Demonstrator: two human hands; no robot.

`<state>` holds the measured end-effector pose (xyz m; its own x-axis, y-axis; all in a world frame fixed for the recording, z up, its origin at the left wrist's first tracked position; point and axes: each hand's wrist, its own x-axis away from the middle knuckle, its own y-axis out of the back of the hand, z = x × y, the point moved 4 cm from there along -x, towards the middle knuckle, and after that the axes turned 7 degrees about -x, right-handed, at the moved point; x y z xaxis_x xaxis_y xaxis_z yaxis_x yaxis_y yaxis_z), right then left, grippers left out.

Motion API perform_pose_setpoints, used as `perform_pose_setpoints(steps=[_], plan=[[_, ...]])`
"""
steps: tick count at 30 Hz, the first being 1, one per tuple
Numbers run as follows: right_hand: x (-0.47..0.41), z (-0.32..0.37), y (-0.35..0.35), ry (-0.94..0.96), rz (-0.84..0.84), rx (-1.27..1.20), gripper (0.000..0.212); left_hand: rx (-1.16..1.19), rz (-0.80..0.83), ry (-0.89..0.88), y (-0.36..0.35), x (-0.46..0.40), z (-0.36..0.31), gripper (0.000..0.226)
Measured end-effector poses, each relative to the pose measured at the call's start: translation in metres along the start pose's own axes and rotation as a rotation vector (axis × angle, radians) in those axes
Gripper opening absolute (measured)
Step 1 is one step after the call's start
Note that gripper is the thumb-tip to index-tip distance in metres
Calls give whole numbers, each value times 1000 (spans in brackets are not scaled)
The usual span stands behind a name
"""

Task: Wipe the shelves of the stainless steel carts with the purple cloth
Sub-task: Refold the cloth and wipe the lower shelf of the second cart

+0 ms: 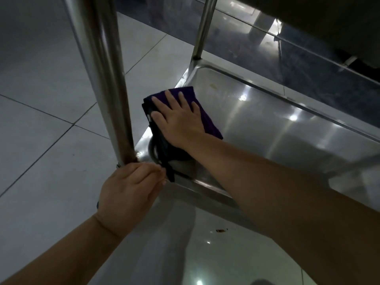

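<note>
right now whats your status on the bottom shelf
Right hand flat on purple cloth, bottom shelf. Left hand at corner post base. Yellowish spot ahead.

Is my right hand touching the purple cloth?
Touching. The head view shows the right hand lying flat on the purple cloth, fingers straight, pressing it onto the cart shelf.

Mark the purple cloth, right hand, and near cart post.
purple cloth [207, 120]: head view, exposed right fold.
right hand [178, 120]: head view, back of hand.
cart post [111, 79]: head view, mid shaft.
</note>
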<state>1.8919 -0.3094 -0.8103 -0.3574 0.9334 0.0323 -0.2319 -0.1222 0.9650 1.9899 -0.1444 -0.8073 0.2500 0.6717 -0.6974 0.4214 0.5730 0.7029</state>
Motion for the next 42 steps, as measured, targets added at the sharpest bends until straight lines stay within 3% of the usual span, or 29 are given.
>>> perform_pose_setpoints(steps=[6, 10, 15, 22, 26, 32, 36, 42], plan=[[-14, -38, 14, -62, -6, -3, 55, -30, 75, 35, 1, 0, 6, 24], [20, -101, 29, -157, -25, 3, 56, -71, 95, 52, 0, 2, 2, 20], [70, -186, 48, -278, -46, 22, 56, -93, 234, 206, 2, -9, -30, 28], [140, -274, 68, -411, -57, 30, 56, 31, 462, -307, -36, -46, -176, 46], [184, -320, 84, -493, -61, 22, 56, 15, 503, -438, -57, -61, -238, 59], [261, -397, 106, -610, -83, 15, 57, -90, 552, -485, -85, -63, -290, 51], [322, -451, 123, -725, -92, 35, 55, -80, 498, -444, -90, -61, -302, 44], [411, -513, 142, -884, -68, 65, 53, -20, 464, -407, -96, -53, -311, 61]])
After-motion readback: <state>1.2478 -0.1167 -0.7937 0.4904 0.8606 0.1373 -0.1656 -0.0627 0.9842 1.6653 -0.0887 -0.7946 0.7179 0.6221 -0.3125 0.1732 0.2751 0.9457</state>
